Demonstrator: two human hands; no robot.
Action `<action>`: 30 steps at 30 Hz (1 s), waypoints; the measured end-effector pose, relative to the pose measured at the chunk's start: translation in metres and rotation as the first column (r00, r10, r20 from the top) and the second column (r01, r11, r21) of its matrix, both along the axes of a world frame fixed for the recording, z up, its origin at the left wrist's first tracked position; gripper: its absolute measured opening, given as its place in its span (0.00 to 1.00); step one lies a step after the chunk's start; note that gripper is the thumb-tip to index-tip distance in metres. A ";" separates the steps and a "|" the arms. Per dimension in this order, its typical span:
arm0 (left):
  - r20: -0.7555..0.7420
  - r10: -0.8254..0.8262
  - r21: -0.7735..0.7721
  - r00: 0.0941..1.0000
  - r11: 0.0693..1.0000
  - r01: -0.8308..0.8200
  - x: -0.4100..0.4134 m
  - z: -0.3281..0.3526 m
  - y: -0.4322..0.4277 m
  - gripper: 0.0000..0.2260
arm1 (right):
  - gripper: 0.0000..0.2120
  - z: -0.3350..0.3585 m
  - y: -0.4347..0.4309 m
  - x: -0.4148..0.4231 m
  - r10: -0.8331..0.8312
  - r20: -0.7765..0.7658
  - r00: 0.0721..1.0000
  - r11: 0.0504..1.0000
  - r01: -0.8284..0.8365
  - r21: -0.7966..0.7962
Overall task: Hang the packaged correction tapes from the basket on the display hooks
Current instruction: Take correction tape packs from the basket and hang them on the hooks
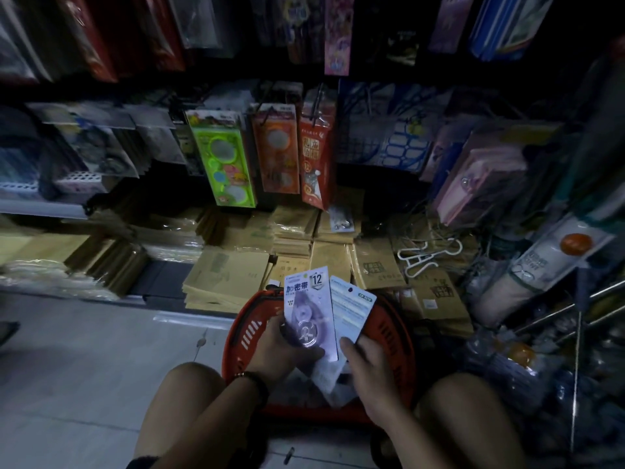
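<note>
The left hand (280,346) curls round the bottom of one correction tape pack (306,309), front showing. The right hand (368,374) pinches a second pack (350,309) by its lower edge, back showing. Both packs stand up with the hanging ends on top, I think to be ready for a hook. They sit just above the middle of the red basket (243,330), where more packs (329,374) lie. Metal hooks (558,311) stick out on the right.

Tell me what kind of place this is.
Most likely a stationery shop: carded goods hang in rows, brown exercise books lie stacked below them, and packaged correction tapes are held over a red shopping basket.
</note>
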State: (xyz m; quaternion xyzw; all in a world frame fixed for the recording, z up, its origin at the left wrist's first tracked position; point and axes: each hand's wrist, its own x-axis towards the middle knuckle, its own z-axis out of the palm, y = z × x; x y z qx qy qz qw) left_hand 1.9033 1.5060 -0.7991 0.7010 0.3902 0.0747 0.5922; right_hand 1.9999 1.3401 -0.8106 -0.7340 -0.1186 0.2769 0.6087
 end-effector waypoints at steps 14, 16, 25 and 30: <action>0.453 -0.090 -0.381 0.887 0.880 0.284 0.023 0.072 -0.025 0.33 | 0.20 0.080 0.002 0.011 0.068 0.510 0.857 0.993 -0.010 -0.116; 0.485 -0.057 -0.396 0.873 0.875 0.277 0.027 0.081 -0.025 0.28 | 0.26 0.091 -0.003 0.017 0.182 0.540 0.822 0.978 -0.095 -0.184; 0.567 0.017 -0.371 0.824 0.898 0.236 0.054 0.151 -0.017 0.19 | 0.39 0.171 -0.015 0.059 0.345 0.821 0.456 0.935 -0.089 -0.343; 0.616 -0.041 -0.249 0.787 0.937 0.244 0.083 0.217 -0.026 0.22 | 0.40 0.229 -0.025 0.088 0.275 0.872 0.406 0.958 -0.043 -0.282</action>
